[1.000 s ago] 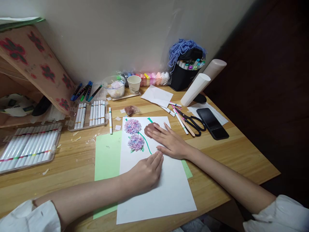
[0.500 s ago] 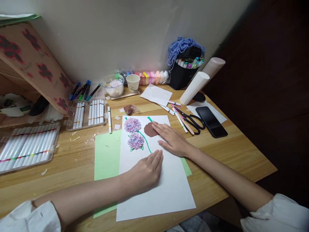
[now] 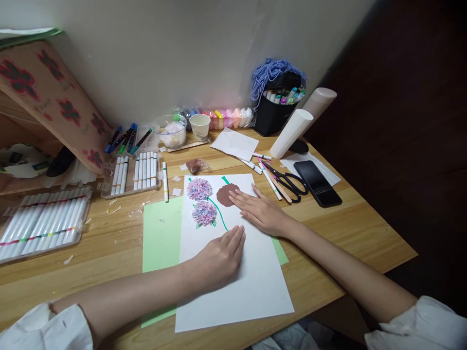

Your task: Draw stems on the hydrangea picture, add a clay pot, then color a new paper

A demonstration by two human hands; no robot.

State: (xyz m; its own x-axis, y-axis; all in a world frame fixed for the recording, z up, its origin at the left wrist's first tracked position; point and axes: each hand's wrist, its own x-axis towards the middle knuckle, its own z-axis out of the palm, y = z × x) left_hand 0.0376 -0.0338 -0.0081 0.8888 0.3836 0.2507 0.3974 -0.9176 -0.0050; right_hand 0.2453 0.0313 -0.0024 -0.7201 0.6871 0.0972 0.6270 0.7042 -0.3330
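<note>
A white sheet of paper (image 3: 251,291) lies on a green sheet (image 3: 160,253). Two fluffy pink-purple flowers (image 3: 199,189) sit on its upper left, with green leaves and a curved green stem (image 3: 221,214). To their right is a flat brown patch of clay (image 3: 224,194) below a short green stroke. My right hand (image 3: 264,214) lies open, fingers stretched, their tips at the clay's right edge. My left hand (image 3: 222,255) rests on the paper below the stem, fingers curled and pressed together; its palm side is hidden.
Behind the paper lies a wrapped brown lump (image 3: 195,166). Marker trays (image 3: 131,172) stand at left. Black scissors (image 3: 288,182) and a phone (image 3: 317,183) lie at right. A paper cup (image 3: 200,127), a plastic bowl (image 3: 171,133) and a black pen holder (image 3: 272,116) stand at the back.
My right hand has slid slightly right over the brown clay, uncovering more of it, and its thumb and fingers sit a little differently. My left hand has stayed in place.
</note>
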